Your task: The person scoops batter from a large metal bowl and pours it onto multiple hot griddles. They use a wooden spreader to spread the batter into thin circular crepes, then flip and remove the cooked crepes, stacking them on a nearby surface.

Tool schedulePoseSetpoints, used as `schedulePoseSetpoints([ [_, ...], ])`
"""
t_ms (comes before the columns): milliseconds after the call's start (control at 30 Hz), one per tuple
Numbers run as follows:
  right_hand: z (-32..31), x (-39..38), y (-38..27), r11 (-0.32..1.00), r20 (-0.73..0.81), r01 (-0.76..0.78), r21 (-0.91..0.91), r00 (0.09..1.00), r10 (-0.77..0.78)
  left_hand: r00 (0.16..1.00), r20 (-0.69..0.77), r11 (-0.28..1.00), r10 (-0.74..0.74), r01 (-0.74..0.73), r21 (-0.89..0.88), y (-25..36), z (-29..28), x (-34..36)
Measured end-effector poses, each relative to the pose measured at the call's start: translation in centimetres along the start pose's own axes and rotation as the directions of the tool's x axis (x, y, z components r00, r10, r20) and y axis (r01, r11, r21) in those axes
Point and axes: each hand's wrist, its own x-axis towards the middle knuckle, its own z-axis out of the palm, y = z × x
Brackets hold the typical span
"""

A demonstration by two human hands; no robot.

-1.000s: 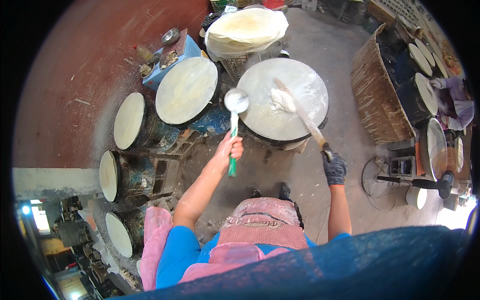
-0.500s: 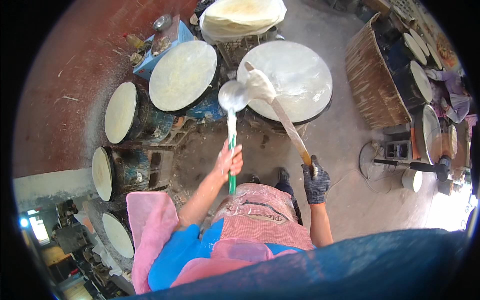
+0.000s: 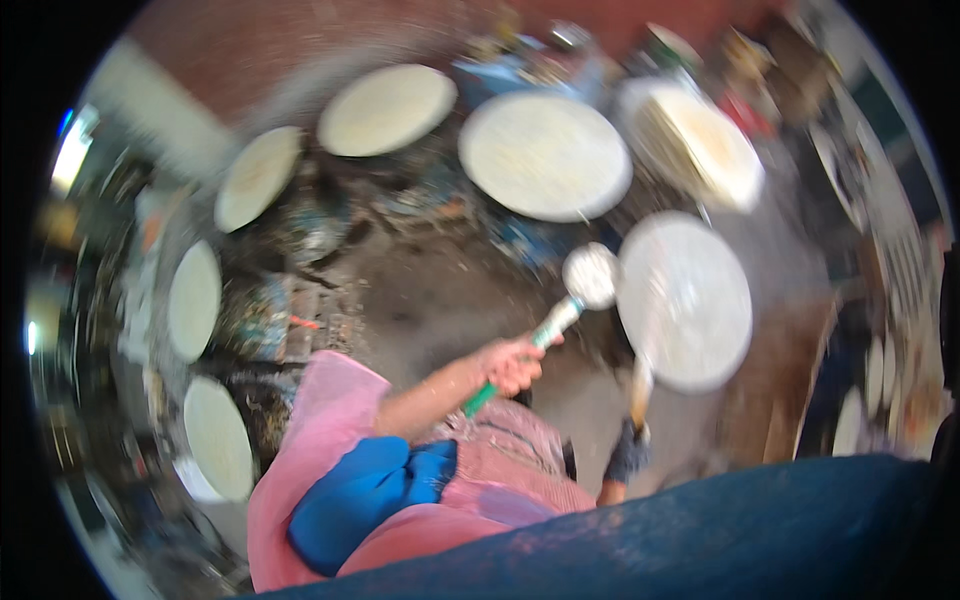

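Note:
My left hand (image 3: 512,368) grips the green handle of a metal ladle (image 3: 590,275), whose round head is held beside the grey round griddle (image 3: 700,300) at the right. In my right hand (image 3: 630,450), gloved in dark grey, is the handle of a long flat spatula (image 3: 642,390); its pale blade reaches up over that griddle. Motion blur hides whether any dough is on the blade or the griddle. Behind these, a stack of thin flatbreads (image 3: 715,145) in plastic rests above a pale, covered round griddle (image 3: 545,155).
More pale round griddles on dark drums (image 3: 385,110) form an arc along the left, down to one low at my side (image 3: 218,438). A red wall (image 3: 250,50), a blue box (image 3: 500,75) and a brown board (image 3: 785,380) border the floor (image 3: 420,290).
The view has swung left and blurred, so the griddles sit further right. Both hands still hold their tools, now angled rightward; the white lump seen earlier on the spatula is no longer clear.

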Motion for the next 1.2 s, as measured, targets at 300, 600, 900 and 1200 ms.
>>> schedulePoseSetpoints([
  [300, 14.8, 10.8, -12.3, 0.866, 0.299, 0.482, 0.137, 0.813, -0.5, 0.857, -0.03, 0.853, 0.515, -0.516, -0.077, -1.8, -8.9, -12.4],
  [600, 37.6, -0.3, -38.9, 0.416, 0.593, 0.893, 0.171, 0.244, -0.768, 0.461, -0.354, 0.51, 0.814, -0.859, 0.054, -2.3, -18.1, -30.1],
  [900, 63.5, -18.0, -60.7, -0.241, 0.637, 0.93, 0.278, -0.367, -0.678, 0.729, -0.036, 0.563, 0.684, -0.558, -0.61, 1.5, -22.8, -44.3],
  [1200, 74.4, -23.9, -73.8, -0.595, 0.608, 0.668, 0.446, -0.714, -0.347, 0.644, -0.322, 0.429, 0.694, -0.729, -0.534, 2.9, -21.6, -48.2],
])
